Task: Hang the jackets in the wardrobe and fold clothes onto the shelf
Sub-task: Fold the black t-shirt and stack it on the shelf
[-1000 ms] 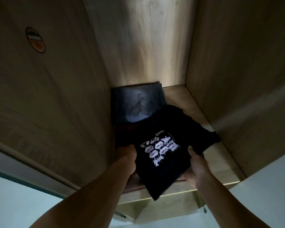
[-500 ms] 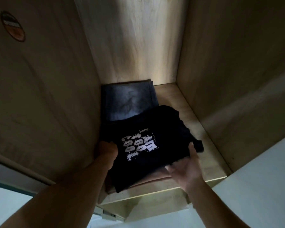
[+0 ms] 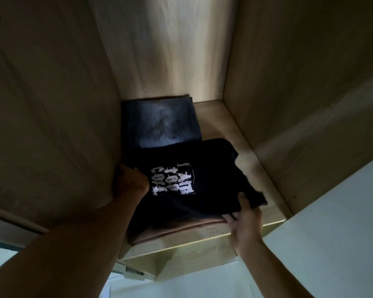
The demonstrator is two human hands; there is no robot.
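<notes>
Head view: a folded black T-shirt (image 3: pixel 194 179) with a white print is seen lying on the wardrobe shelf (image 3: pixel 252 155), on top of a brownish folded garment (image 3: pixel 181 230) whose edge shows along the front. Behind it, against the back panel (image 3: pixel 166 50), a folded dark grey garment (image 3: pixel 159 123) is stacked; its front is overlapped by the black shirt.

Left hand (image 3: pixel 130 182): placed at the shirt's left edge, tight against the left side wall (image 3: pixel 52 115). Fingers are hidden by the cloth, so the grip cannot be told.

Right hand (image 3: pixel 246 220): placed at the shirt's front-right corner, thumb lying on top of the fabric, fingers straight and tucked at the fold edge between the shirt and the brown garment. Nothing is clenched.

Edges: the shirt's front edge sits just inside the shelf's front lip (image 3: pixel 202 244). The right corner is skewed toward the right wall (image 3: pixel 299 93).

Open room: a bare strip of shelf is left between the pile and the right wall, running front to back. None is left on the left side.
</notes>
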